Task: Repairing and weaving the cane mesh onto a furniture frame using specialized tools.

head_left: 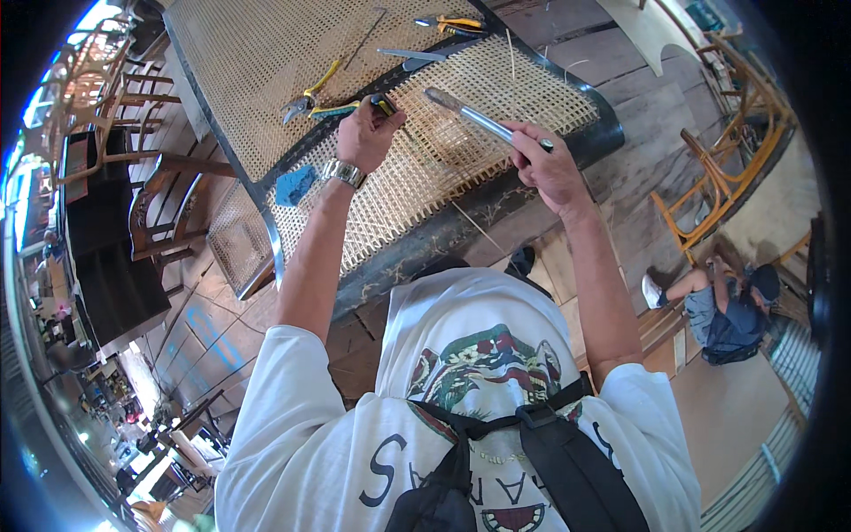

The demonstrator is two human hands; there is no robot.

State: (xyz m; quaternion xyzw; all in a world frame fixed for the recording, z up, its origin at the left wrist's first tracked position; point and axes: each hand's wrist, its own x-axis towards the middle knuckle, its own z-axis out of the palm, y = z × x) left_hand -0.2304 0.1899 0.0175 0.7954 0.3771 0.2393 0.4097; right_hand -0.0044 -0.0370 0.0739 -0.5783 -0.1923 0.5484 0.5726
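Observation:
Woven cane webbing (443, 164) stretches over a dark-framed panel in front of me. Above its middle, my left hand (362, 142) is closed around a small black-and-yellow object (383, 105), seen end-on, mostly hidden by the fingers. My right hand (551, 173) grips a silver-shafted tool (479, 117) by its dark end, over the right part of the cane. The tool's wider, brownish tip points left, toward my left hand, with a gap between. Yellow-handled cutters (303, 105) lie just beyond my left hand. A crumpled blue cloth (295, 185) rests beside my left wrist.
Yellow-and-black pliers (454, 27), grey blades (413, 57) and a thin hooked rod (364, 37) lie farther back on the cane. Wooden chair frames (164, 208) stand left, an orange-brown frame (709, 182) right. A person (727, 306) sits at the right.

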